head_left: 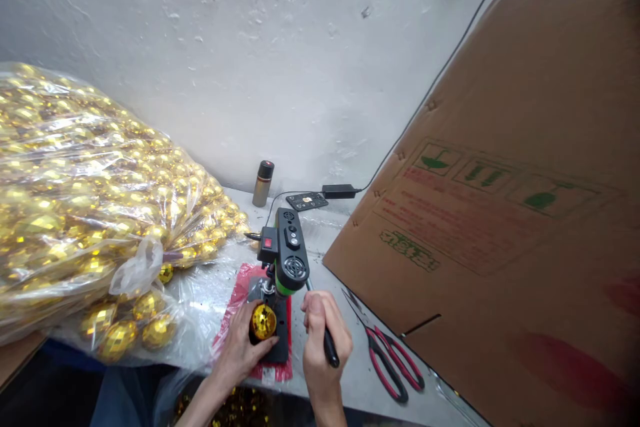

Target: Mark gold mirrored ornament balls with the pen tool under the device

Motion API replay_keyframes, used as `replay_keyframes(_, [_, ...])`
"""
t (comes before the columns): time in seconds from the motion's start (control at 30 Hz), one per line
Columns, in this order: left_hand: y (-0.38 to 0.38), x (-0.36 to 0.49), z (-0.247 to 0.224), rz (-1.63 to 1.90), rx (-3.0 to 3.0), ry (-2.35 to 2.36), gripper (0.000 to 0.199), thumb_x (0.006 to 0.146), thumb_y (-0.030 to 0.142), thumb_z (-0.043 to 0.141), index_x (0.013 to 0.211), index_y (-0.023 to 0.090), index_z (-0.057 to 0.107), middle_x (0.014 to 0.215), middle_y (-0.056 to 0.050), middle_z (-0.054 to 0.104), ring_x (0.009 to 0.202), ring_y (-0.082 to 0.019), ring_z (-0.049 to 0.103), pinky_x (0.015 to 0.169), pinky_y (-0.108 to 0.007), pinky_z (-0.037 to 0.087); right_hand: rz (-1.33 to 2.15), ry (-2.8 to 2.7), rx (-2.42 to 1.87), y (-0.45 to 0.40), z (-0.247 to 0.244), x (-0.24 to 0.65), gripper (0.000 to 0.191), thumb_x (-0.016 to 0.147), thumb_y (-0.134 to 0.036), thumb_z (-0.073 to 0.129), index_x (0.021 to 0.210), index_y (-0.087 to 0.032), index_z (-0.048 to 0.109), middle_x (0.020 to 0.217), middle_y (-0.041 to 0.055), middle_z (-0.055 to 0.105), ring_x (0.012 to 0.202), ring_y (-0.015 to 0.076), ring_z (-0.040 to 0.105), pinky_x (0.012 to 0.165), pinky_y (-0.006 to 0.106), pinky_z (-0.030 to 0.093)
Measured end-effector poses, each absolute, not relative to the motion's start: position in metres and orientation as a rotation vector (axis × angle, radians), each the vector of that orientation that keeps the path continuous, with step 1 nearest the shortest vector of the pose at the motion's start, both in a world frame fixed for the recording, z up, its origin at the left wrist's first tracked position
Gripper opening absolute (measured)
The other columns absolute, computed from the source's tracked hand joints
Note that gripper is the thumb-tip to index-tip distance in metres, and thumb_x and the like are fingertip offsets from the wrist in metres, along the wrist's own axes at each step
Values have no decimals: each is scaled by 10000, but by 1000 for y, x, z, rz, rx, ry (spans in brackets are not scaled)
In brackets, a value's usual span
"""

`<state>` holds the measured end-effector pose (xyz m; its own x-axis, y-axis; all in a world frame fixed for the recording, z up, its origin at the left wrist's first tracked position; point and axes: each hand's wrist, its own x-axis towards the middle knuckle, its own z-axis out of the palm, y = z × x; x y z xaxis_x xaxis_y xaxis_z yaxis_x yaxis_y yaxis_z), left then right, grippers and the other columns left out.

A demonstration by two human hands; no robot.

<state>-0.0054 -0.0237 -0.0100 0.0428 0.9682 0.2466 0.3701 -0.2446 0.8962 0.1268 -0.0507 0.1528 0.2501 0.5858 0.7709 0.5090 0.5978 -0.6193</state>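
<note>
My left hand is closed around a shiny gold faceted ball, with thumb and fingers on its sides. The ball sits on the black base of a small bench drill press, under its head. A red switch shows on the side of the press. My right hand grips the press's lever handle, whose black end sticks out below the fingers. Whether the drill tip touches the ball I cannot tell. Red plastic sheeting lies beneath the base.
Left stands a big clear bag of gold balls, with several loose ones by its knot. Red-and-black scissors lie right, beside a large cardboard box. Behind are a small bottle, a dark flat item and a power adapter.
</note>
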Motion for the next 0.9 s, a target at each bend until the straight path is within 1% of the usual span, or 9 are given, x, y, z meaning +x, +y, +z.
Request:
replay_keyframes(0.17, [-61, -25, -9, 1193, 1634, 1407, 599, 746, 334, 790, 1303, 220, 602, 1317, -127, 707, 1220, -338, 682, 1068, -538, 549, 90, -1350, -1042, -53, 143, 125, 300, 1045, -197, 437, 756, -212, 519, 683, -28, 508, 554, 110, 442, 510, 245, 349])
replay_keyframes(0.3, [-93, -36, -5, 1189, 1669, 1420, 599, 735, 320, 811, 1295, 230, 619, 1286, -113, 728, 1186, -328, 710, 1031, -495, 594, 81, -1332, -1051, -54, 140, 122, 323, 1048, -215, 439, 735, -209, 519, 684, -24, 514, 566, 114, 462, 530, 261, 351])
replay_keyframes(0.43, [-115, -40, -6, 1139, 1658, 1424, 610, 714, 311, 828, 1287, 220, 637, 1273, -118, 740, 1167, -325, 725, 1009, -466, 613, 89, -1313, -1033, -53, 139, 120, 339, 1046, -210, 450, 711, -212, 502, 686, -25, 512, 608, 120, 496, 573, 269, 370])
replay_keyframes(0.53, [-125, -42, -10, 1102, 1612, 1442, 598, 712, 339, 827, 1271, 211, 654, 1246, -120, 758, 1136, -329, 740, 986, -462, 624, 93, -1310, -1026, -53, 138, 120, 358, 1048, -214, 448, 692, -214, 492, 693, -16, 521, 626, 128, 507, 585, 278, 377])
replay_keyframes(0.7, [-131, -44, -14, 1068, 1527, 1476, 625, 685, 375, 824, 1267, 208, 670, 1246, -120, 763, 1140, -337, 734, 998, -476, 614, 88, -1294, -1056, -54, 136, 121, 333, 1047, -246, 460, 722, -214, 523, 685, -16, 521, 562, 121, 448, 535, 286, 338])
replay_keyframes(0.8, [-132, -45, -14, 1058, 1509, 1459, 607, 699, 376, 804, 1267, 207, 670, 1250, -117, 763, 1144, -325, 733, 1010, -466, 607, 77, -1290, -1076, -55, 136, 120, 330, 1052, -260, 461, 731, -212, 526, 691, -14, 530, 550, 115, 434, 523, 281, 331])
replay_keyframes(0.9, [-132, -46, -14, 1051, 1506, 1454, 582, 726, 377, 779, 1270, 208, 661, 1255, -115, 762, 1151, -317, 733, 1011, -456, 608, 75, -1301, -1071, -55, 137, 120, 327, 1052, -240, 457, 732, -212, 518, 686, -17, 525, 562, 116, 457, 529, 277, 337])
